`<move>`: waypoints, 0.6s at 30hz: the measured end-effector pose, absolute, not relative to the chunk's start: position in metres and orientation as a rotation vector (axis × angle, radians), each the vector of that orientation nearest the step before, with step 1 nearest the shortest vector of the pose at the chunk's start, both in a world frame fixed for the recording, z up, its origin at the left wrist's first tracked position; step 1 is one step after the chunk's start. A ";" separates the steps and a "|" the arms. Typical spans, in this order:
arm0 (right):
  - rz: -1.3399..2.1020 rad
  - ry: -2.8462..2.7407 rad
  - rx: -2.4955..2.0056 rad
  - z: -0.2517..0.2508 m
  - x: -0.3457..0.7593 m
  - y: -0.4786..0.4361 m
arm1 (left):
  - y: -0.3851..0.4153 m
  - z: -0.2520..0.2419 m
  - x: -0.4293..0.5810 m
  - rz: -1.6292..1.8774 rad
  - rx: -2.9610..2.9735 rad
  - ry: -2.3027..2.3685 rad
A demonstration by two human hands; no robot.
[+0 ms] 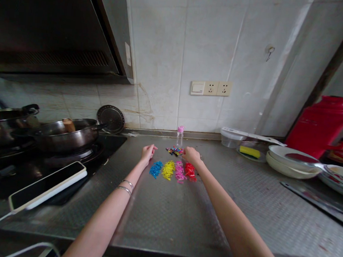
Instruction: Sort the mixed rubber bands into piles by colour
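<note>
On the steel counter [164, 215] lie sorted heaps of small plastic pieces: blue [155, 169], yellow [168, 170], pink [179, 171] and red [190, 171]. Behind them sits a small mixed-colour heap [174, 150], with a little clear bottle with a pink cap [179, 136] behind that. My right hand [191, 155] rests at the mixed heap's right edge, fingers curled into it. My left hand [148, 152] hovers left of the heap above the blue pile, fingers loosely pinched; whether it holds a piece is too small to tell. Two bangles circle my left wrist.
A stove with two pans [65, 134] fills the left, and a phone on a cable [48, 185] lies at its front edge. At the right stand stacked bowls [293, 162], a sponge dish [249, 152], a clear tub [230, 137], a red thermos jug [323, 124] and a knife [317, 199].
</note>
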State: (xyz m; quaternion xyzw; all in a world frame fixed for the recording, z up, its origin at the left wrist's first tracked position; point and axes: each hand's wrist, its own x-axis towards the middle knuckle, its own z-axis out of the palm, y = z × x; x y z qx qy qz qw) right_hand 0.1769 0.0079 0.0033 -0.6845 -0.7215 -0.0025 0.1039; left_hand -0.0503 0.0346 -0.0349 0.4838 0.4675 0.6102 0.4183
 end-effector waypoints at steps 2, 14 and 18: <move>0.000 -2.131 -2.036 0.004 0.179 0.010 | 0.035 -0.035 -0.050 1.526 1.219 1.172; -0.089 -2.129 -2.085 0.019 0.188 0.008 | 0.034 -0.035 -0.049 1.514 1.219 1.171; -0.105 -2.140 -1.984 0.026 0.180 0.003 | 0.033 -0.034 -0.049 1.510 1.246 1.191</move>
